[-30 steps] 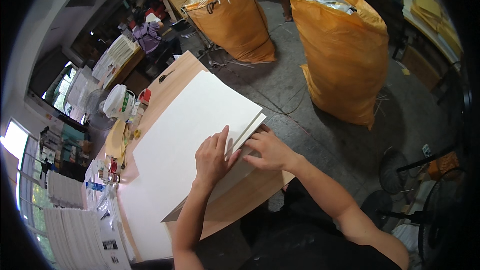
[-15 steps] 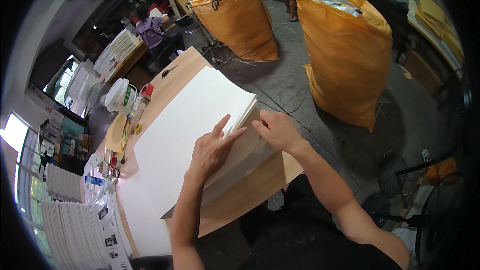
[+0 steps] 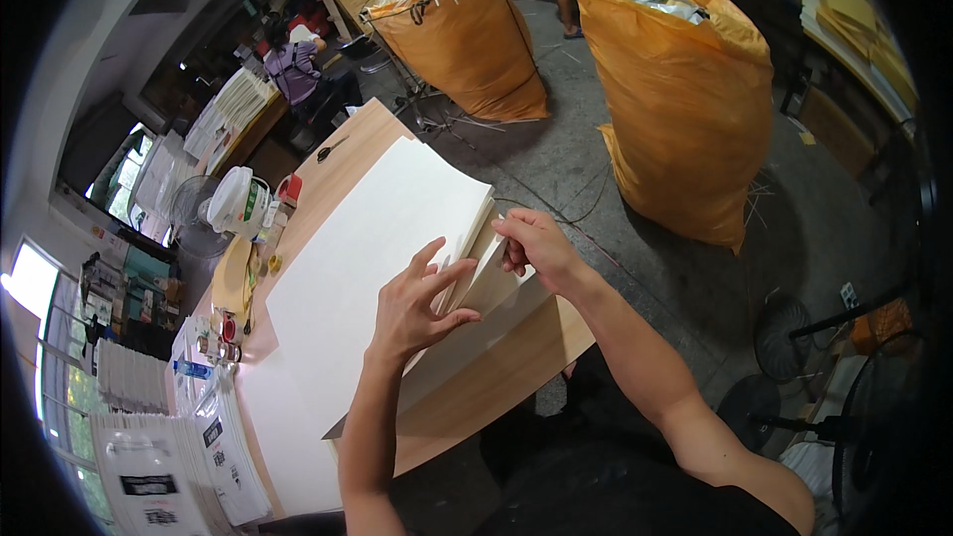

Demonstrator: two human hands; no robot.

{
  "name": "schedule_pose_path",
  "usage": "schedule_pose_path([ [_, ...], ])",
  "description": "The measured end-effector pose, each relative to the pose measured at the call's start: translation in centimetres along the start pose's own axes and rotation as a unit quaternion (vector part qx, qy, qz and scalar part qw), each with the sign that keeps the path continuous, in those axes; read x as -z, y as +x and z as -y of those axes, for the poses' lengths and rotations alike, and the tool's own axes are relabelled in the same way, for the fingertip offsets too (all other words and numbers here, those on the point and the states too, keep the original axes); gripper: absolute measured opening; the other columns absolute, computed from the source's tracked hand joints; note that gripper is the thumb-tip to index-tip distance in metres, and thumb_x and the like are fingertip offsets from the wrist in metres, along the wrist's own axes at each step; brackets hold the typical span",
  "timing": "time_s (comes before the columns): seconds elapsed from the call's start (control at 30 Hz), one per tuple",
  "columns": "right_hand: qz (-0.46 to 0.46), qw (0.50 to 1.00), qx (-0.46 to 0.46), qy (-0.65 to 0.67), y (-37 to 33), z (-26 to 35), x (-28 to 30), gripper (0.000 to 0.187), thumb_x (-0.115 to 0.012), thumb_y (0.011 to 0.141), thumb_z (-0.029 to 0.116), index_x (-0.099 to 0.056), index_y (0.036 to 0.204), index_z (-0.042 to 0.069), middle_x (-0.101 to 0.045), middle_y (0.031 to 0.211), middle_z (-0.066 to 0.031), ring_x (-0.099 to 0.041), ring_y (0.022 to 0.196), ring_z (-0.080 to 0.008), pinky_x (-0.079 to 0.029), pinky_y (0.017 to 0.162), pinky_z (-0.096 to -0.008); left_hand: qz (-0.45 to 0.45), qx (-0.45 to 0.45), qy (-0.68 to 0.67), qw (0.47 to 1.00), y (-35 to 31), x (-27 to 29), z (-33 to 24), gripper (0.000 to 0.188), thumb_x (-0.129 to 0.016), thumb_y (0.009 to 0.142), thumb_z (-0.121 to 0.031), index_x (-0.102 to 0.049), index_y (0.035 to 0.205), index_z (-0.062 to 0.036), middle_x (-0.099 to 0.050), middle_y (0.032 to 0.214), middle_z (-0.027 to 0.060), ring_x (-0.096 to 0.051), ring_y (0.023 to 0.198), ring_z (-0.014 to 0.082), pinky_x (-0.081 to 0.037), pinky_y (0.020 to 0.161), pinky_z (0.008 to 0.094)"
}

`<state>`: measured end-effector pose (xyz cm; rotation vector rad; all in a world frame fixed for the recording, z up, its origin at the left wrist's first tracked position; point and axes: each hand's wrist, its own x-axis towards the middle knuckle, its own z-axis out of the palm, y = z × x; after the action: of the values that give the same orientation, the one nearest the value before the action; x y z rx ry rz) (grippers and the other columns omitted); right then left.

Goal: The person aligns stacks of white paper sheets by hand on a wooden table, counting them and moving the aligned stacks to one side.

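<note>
Large white sheets of paper [image 3: 347,248] lie stacked on a wooden table [image 3: 342,161], their right edge fanned and lifted. The thumb and fingers of my right hand [image 3: 539,250] are closed on the raised edge of the sheets near the far right corner. Beside it, my left hand [image 3: 419,306] is open over the same edge, fingers spread and thumb apart. Its fingertips are by the lifted edge; whether they press on the paper is hard to tell.
Scissors [image 3: 332,150], a white bucket [image 3: 236,201], a red tape roll [image 3: 289,189] and a blue-labelled bottle [image 3: 192,369] stand along the table's left side. Stacked printed sheets [image 3: 149,467] are at lower left. Beyond are two orange sacks [image 3: 685,119] and a seated person [image 3: 293,69].
My right hand has taken hold of the sheets' edge and bent it up. My left hand has spread its thumb and fingers wider. The view has shifted slightly.
</note>
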<state>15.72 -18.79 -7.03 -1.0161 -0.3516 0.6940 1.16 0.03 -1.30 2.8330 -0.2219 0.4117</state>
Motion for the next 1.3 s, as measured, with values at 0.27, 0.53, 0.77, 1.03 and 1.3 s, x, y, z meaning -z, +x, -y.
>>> schedule_pose_path([
  [0.27, 0.019, 0.997, 0.0, -0.077, -0.4, 0.8, 0.6, 0.03, -0.063, 0.102, 0.027, -0.056, 0.078, 0.01, -0.056, 0.062, 0.0002, -0.06, 0.054, -0.0115, -0.042, 0.046, -0.0258, 0.021, -0.012, -0.001, 1.0, 0.5, 0.7, 0.2, 0.055, -0.088, 0.077, -0.038, -0.073, 0.129, -0.0289, -0.057, 0.149, 0.0113, -0.075, 0.103, 0.0285, -0.061, 0.084, 0.0399],
  [0.53, -0.087, 0.864, 0.256, -0.424, -0.1, -1.0, 0.4, 0.037, -0.064, 0.102, 0.029, -0.055, 0.073, 0.008, -0.059, 0.062, -0.0013, -0.061, 0.055, -0.0117, -0.042, 0.047, -0.0269, 0.006, -0.019, 0.038, 0.999, 0.5, -0.2, 0.1, 0.051, -0.07, 0.086, -0.01, -0.068, 0.132, -0.0333, -0.059, 0.147, 0.0161, -0.075, 0.098, 0.0317, -0.061, 0.079, 0.0399],
  [0.77, 0.026, 1.0, -0.004, 0.014, 0.0, 0.2, 0.6, 0.034, -0.062, 0.103, 0.025, -0.054, 0.074, 0.01, -0.055, 0.06, -0.0026, -0.063, 0.057, -0.0152, -0.044, 0.049, -0.0268, -0.011, -0.004, 0.018, 1.0, 0.3, 0.2, -1.1, 0.05, -0.089, 0.075, -0.02, -0.073, 0.121, -0.0245, -0.062, 0.142, 0.0112, -0.074, 0.105, 0.0317, -0.063, 0.084, 0.0399],
  [1.03, 0.03, 0.998, 0.026, -0.045, -0.3, 0.1, 1.1, 0.035, -0.061, 0.104, 0.028, -0.053, 0.075, 0.01, -0.056, 0.061, -0.0019, -0.063, 0.056, -0.014, -0.044, 0.047, -0.0263, -0.001, -0.002, 0.007, 1.0, 0.5, 0.2, -0.3, 0.051, -0.089, 0.075, -0.027, -0.073, 0.123, -0.0306, -0.063, 0.141, 0.0099, -0.075, 0.1, 0.0301, -0.062, 0.079, 0.0382],
  [1.3, 0.001, 0.995, 0.052, -0.079, 0.2, -0.5, 0.7, 0.03, -0.061, 0.104, 0.025, -0.057, 0.079, 0.008, -0.058, 0.062, -0.0019, -0.061, 0.055, -0.0137, -0.045, 0.048, -0.0265, -0.022, -0.024, 0.03, 0.999, 0.4, -0.4, 0.2, 0.041, -0.075, 0.088, -0.013, -0.072, 0.125, -0.0295, -0.06, 0.145, 0.0146, -0.075, 0.097, 0.0316, -0.061, 0.079, 0.0392],
])
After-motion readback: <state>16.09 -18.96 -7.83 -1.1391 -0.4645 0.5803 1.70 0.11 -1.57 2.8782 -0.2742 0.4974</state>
